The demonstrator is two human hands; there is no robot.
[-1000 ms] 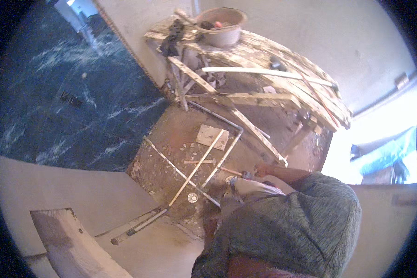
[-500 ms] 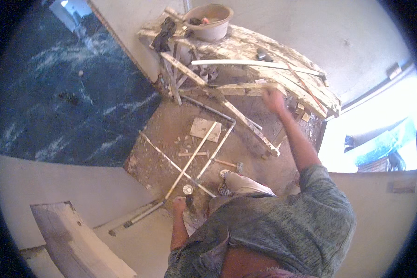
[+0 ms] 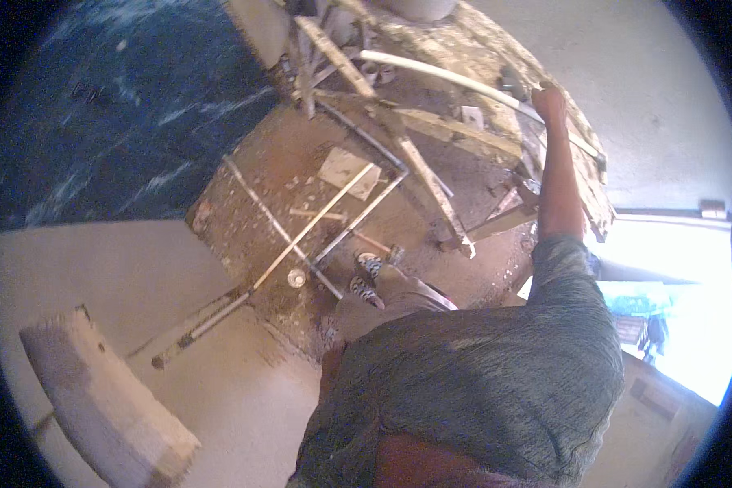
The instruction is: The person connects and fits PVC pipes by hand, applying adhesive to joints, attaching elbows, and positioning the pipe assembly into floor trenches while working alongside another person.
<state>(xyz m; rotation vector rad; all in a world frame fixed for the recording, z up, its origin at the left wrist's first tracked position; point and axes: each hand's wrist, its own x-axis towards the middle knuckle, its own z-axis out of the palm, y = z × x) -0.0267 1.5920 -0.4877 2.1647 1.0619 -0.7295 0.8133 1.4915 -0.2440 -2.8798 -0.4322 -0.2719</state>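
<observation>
My right hand (image 3: 550, 102) reaches out over the wooden plank bench (image 3: 455, 41), its fingers curled. It is beside a long white pipe (image 3: 439, 71) lying across the bench; whether it touches the pipe or pinches some small pale thing, I cannot make out. A small dark object (image 3: 510, 81) lies just left of the fingers. A white rectangular piece (image 3: 472, 117) sits by the near edge of the bench. My left hand (image 3: 332, 359) is low against my shirt, largely hidden, its fingers not visible.
Crossed pipes (image 3: 317, 244), a hammer (image 3: 374, 241), a square tile (image 3: 348, 172) and a round white item (image 3: 297, 278) lie on the dirty floor. A slanted timber (image 3: 419, 171) leans beside the bench. A pale board (image 3: 106, 398) stands lower left; dark blue marbled sheet (image 3: 122, 122) upper left.
My right hand has moved right and farther out, from the near plank edge to beside the white pipe. My left hand has drawn back against my shirt. The view has shifted, cutting off the bucket.
</observation>
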